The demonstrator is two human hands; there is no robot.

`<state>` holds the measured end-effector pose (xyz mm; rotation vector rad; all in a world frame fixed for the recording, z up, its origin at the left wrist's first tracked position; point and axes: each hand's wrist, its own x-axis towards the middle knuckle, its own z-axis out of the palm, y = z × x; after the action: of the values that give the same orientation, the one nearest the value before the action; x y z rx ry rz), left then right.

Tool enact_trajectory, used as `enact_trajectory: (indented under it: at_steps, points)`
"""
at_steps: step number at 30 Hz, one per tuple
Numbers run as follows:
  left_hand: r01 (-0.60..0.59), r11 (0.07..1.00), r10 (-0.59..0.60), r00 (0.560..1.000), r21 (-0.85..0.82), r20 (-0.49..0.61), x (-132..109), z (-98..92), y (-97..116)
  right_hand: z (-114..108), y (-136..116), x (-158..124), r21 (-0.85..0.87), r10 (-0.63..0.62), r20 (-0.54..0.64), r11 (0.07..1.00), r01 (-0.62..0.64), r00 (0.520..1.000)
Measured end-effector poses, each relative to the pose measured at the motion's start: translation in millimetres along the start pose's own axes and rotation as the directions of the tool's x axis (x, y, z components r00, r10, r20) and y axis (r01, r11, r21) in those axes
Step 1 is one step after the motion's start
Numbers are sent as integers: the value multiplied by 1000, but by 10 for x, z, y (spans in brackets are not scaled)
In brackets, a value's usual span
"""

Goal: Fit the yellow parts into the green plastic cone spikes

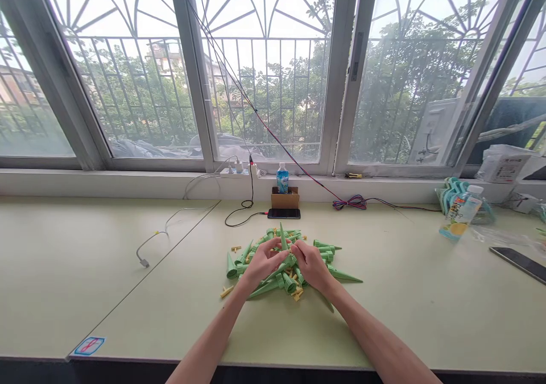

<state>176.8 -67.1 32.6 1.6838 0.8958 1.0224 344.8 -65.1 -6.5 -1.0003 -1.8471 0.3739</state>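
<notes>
My left hand [265, 261] is closed around a green plastic spike [283, 237], which stands with its pointed tip upward. Beside it, my right hand [311, 263] has its fingers pinched together at the spike's side; what they hold, if anything, is too small and covered to make out. Under and around both hands lies a heap of similar hollow green cones [289, 284], pointing in various directions. Small yellow T-shaped pieces [227, 292] are scattered among them and at the heap's edge.
Behind the heap lie a black phone [284, 214] on a cable and a cardboard box [285, 198] by a blue bottle [282, 178]. A coiled cable [350, 202] runs right toward a juice bottle [461, 213]. Another phone [520, 263] lies far right; a grey cable [144, 261] lies left.
</notes>
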Motion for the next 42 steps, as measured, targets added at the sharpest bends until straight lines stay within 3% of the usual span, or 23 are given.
enact_trajectory:
  at_steps: [18, 42]
  points:
    - [-32, 999, 31, 999, 28, 30, -4, -5, 21, 10, 30, -4, 6, 1, 1, 1000, -1, 1000]
    - [-208, 952, 215, 977, 224, -7, 23, 2, -154, 10, 66, 3, -23, 19, -10, 1000, -20, 1000]
